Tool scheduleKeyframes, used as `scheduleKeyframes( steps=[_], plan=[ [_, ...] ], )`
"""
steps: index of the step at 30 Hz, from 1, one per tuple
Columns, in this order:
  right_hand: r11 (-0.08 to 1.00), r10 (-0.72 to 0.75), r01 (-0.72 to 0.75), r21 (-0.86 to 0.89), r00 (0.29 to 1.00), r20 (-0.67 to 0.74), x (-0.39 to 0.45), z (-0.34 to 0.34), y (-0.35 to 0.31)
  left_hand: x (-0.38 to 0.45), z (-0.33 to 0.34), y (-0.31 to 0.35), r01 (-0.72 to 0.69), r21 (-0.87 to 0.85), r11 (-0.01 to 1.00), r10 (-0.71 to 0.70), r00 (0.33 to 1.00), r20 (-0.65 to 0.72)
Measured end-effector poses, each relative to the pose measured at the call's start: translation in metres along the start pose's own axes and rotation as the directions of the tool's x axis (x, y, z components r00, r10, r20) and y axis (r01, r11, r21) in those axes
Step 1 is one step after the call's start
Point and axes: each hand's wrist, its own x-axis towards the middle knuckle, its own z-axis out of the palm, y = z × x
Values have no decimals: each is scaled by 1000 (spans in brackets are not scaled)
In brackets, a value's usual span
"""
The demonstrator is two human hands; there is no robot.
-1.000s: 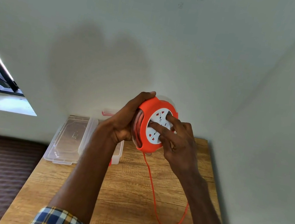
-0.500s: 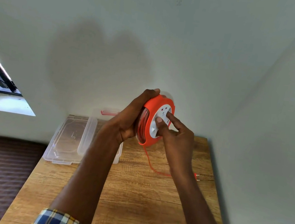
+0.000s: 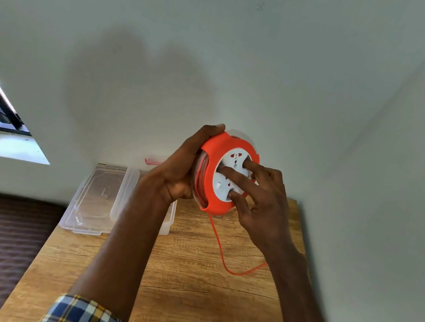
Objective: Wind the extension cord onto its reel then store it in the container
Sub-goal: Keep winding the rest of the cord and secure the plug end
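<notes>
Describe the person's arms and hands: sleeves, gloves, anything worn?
Both hands are bare: no gloves, and no rings or watch show on the left hand or the right hand. The left forearm is bare up to a rolled plaid sleeve checked in blue, white and yellow, at the bottom edge of the view. The right forearm is bare to the frame edge; no sleeve shows there.

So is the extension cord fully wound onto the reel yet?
Not yet. A loose loop of orange cord hangs from the reel onto the table.
</notes>
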Motion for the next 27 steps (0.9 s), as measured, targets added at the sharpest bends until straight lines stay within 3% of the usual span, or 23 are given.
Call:
scheduleKeyframes(
  steps=[5,12,14,16,17,18,19,21,24,27],
  plan=[
    [998,51,-55,-32,994,-93,-4,8,-5,-1,5,0,6,35,999,-4,999,-31],
    [977,201,-184,106,962,-186,-8,10,-18,-3,16,6,-20,130,991,29,997,-70],
    [866,425,-341,367,888,-177,-5,11,-29,-3,19,7,-23,143,989,30,998,-52],
    [573,656,-457,680,754,-46,1,11,-40,-3,22,7,1,131,991,5,999,-42],
    [427,720,-486,762,693,39,4,11,-41,-2,22,6,12,136,991,-5,999,-52],
    [349,748,-521,779,656,104,6,11,-41,-1,22,5,18,149,989,-8,998,-67],
    [345,748,-558,754,649,138,8,10,-40,0,22,4,21,161,987,-8,997,-79],
    [508,700,-580,637,709,87,5,8,-37,0,20,2,23,158,987,-10,996,-84],
    [815,553,-494,304,820,-149,0,3,-32,-1,17,0,25,122,992,-18,998,-56],
    [928,359,-325,183,912,-198,-1,-3,-18,1,17,0,3,102,995,1,999,-39]
  ],
)
